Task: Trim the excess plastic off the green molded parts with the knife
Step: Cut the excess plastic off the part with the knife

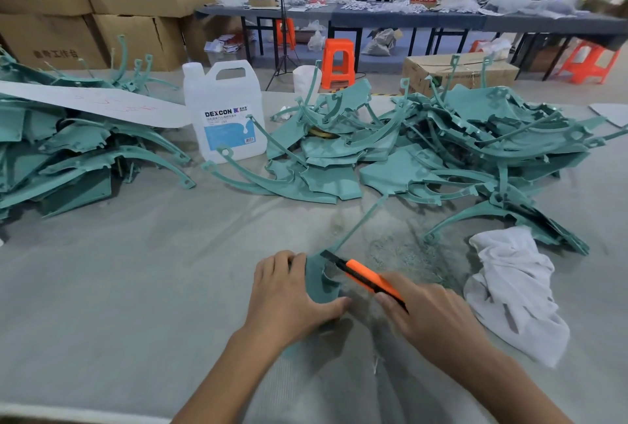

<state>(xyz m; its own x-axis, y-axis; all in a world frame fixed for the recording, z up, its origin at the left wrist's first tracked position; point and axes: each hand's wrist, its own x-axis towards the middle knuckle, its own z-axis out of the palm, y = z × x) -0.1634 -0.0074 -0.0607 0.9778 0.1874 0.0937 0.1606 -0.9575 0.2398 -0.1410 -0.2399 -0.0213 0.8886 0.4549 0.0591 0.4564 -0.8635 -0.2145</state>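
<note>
Mid-trim, by the look of it. Pressing one green part (323, 279) flat on the counter (136, 287) with the left hand (292, 291), grip open, fingers laid over it, thumb stretched along the near edge. Clutching the orange knife (362, 274) in the right hand (431, 315), grip closed round the handle, dark blade out and tipped at the part's far corner, right by a thin strip (360, 219) trailing off toward the right-hand heap (475, 145).

Next up, probably: drawing the blade along that edge, clear of the pinning thumb, with steady pressure to shear the strip off cleanly.

Hard to say whether blade actually touching plastic. Most of the part hidden under the palm. Right fingertips tucked beneath the handle, out of sight. Left-hand heap (68, 158) cut off by the frame.
</note>
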